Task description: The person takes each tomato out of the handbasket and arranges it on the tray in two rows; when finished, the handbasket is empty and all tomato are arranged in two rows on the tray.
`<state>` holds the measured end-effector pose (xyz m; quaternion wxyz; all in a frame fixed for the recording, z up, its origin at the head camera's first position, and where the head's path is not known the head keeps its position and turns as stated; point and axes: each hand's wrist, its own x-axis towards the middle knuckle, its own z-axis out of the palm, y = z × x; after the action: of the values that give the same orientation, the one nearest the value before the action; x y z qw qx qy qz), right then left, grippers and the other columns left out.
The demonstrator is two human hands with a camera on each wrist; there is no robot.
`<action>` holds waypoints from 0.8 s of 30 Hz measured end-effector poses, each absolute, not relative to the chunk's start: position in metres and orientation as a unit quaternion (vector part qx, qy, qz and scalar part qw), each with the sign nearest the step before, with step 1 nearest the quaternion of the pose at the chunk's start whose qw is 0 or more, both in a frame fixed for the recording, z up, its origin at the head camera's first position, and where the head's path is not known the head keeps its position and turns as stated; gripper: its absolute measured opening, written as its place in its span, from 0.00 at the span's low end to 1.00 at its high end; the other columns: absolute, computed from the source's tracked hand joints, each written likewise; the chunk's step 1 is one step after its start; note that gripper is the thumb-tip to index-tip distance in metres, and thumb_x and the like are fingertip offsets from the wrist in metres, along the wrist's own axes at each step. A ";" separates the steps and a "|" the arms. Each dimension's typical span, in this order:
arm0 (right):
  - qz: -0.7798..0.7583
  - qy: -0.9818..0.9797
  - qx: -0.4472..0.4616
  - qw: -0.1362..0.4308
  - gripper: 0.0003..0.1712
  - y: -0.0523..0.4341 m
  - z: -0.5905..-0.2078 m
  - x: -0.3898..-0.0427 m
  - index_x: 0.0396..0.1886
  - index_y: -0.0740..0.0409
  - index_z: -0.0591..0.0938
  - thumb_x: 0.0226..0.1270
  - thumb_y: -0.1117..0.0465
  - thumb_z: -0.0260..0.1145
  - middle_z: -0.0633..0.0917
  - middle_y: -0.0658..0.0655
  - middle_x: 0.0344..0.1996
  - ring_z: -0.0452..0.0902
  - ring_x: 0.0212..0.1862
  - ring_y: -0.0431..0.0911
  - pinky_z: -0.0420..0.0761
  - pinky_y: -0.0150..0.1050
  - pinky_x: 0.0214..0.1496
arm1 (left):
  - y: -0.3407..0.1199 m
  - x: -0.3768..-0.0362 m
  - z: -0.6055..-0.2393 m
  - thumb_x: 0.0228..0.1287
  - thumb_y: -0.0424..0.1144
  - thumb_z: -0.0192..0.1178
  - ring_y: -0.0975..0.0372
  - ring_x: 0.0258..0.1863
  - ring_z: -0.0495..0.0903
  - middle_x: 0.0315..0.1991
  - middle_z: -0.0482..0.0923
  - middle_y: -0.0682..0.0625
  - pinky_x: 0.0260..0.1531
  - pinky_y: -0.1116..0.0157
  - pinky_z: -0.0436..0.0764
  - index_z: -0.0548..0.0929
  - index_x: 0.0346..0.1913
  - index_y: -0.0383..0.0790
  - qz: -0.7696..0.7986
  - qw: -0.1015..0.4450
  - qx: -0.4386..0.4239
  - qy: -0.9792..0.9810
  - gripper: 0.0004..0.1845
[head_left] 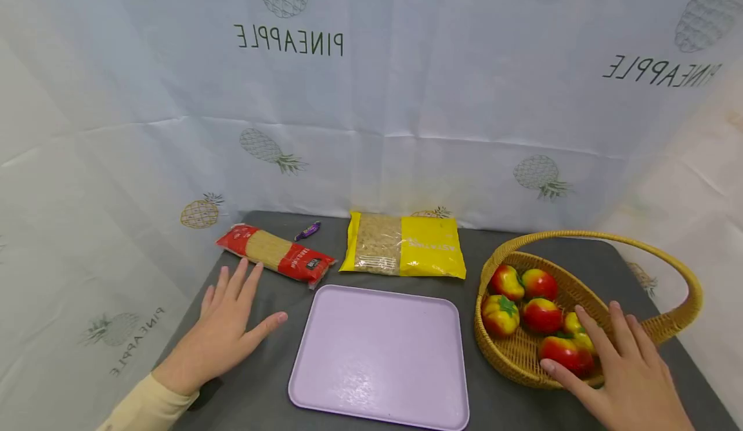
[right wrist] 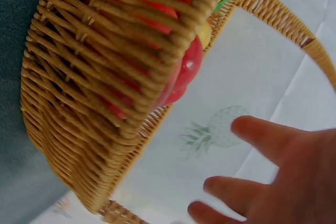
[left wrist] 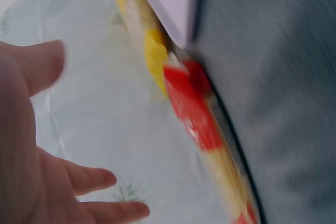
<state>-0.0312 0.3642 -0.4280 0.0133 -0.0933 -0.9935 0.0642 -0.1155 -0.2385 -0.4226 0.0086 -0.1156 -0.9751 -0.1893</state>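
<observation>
Head view: lilac tray (head_left: 380,353) flat at centre of the grey table (head_left: 261,386), taken here as landmark. Left of the tray, left hand (head_left: 223,334) lying palm-down on the table, fingers straight and spread, holding nothing; a strip of bare table between thumb and tray edge. Beyond the tray's far-left corner, a red spaghetti packet (head_left: 277,255), fingertips just short of it, and a small purple wrapper (head_left: 308,230) behind that near the backdrop. Beyond the tray's far edge, a yellow bag (head_left: 403,245), narrow gap between. Right of the tray, a wicker basket (head_left: 516,353) with red-and-yellow peppers (head_left: 541,315) inside, handle arching toward the table's right edge. Right hand (head_left: 624,370) over the basket's near rim, fingers extended and apart, tips on the nearest pepper (head_left: 565,351), not curled round it. Open table between tray and basket.

Left wrist view: blurred. Left hand (left wrist: 37,145) with fingers apart, tray corner (left wrist: 173,3) above, spaghetti packet (left wrist: 197,114) along the table edge.

Right wrist view: basket wall (right wrist: 105,93) close, pepper (right wrist: 186,72) showing over the rim, right-hand fingers (right wrist: 262,140) spread and free beside it.
</observation>
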 end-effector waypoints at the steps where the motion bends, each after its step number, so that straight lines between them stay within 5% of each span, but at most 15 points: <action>1: 0.075 -0.994 -0.084 0.006 0.65 0.367 -0.424 -0.033 0.86 0.63 0.57 0.68 0.21 0.61 0.41 0.84 0.83 0.42 0.78 0.87 0.51 0.91 0.66 | -0.236 -0.117 -0.423 0.72 0.74 0.56 0.27 0.85 0.45 0.89 0.43 0.33 0.74 0.21 0.54 0.48 0.88 0.40 -0.199 0.007 -0.121 -0.973 0.58; 4: 0.113 -0.991 -0.064 -0.018 0.62 0.375 -0.414 -0.038 0.85 0.67 0.58 0.72 0.25 0.62 0.50 0.85 0.81 0.53 0.73 0.88 0.60 0.90 0.64 | -0.226 -0.120 -0.426 0.72 0.71 0.60 0.35 0.79 0.68 0.83 0.61 0.34 0.71 0.30 0.73 0.57 0.86 0.37 -0.217 0.003 -0.130 -0.967 0.54; 8: 0.123 -0.990 -0.062 -0.029 0.60 0.378 -0.407 -0.039 0.81 0.66 0.66 0.69 0.24 0.66 0.65 0.84 0.75 0.64 0.67 0.85 0.71 0.86 0.59 | -0.209 -0.126 -0.430 0.73 0.60 0.68 0.50 0.57 0.88 0.68 0.82 0.39 0.56 0.42 0.88 0.69 0.80 0.38 -0.250 -0.025 -0.115 -0.961 0.43; 13: 0.114 -0.990 -0.070 -0.043 0.58 0.376 -0.404 -0.042 0.74 0.67 0.75 0.66 0.22 0.66 0.75 0.83 0.67 0.73 0.62 0.82 0.78 0.80 0.55 | -0.190 -0.139 -0.438 0.72 0.54 0.69 0.65 0.35 0.86 0.46 0.91 0.48 0.37 0.59 0.88 0.79 0.72 0.37 -0.279 -0.075 -0.080 -0.954 0.34; 24: 0.100 -0.987 -0.084 -0.095 0.61 0.370 -0.408 -0.055 0.66 0.70 0.81 0.63 0.17 0.63 0.82 0.82 0.59 0.81 0.55 0.75 0.83 0.73 0.51 | -0.170 -0.160 -0.451 0.74 0.49 0.67 0.62 0.22 0.84 0.27 0.86 0.50 0.25 0.63 0.83 0.86 0.58 0.30 -0.294 -0.154 -0.020 -0.943 0.24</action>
<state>-0.0551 0.3704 -0.4078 -0.0955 -0.0836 -0.9869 0.0996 -0.1600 -0.1702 -0.4508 -0.1539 -0.0204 -0.9431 -0.2941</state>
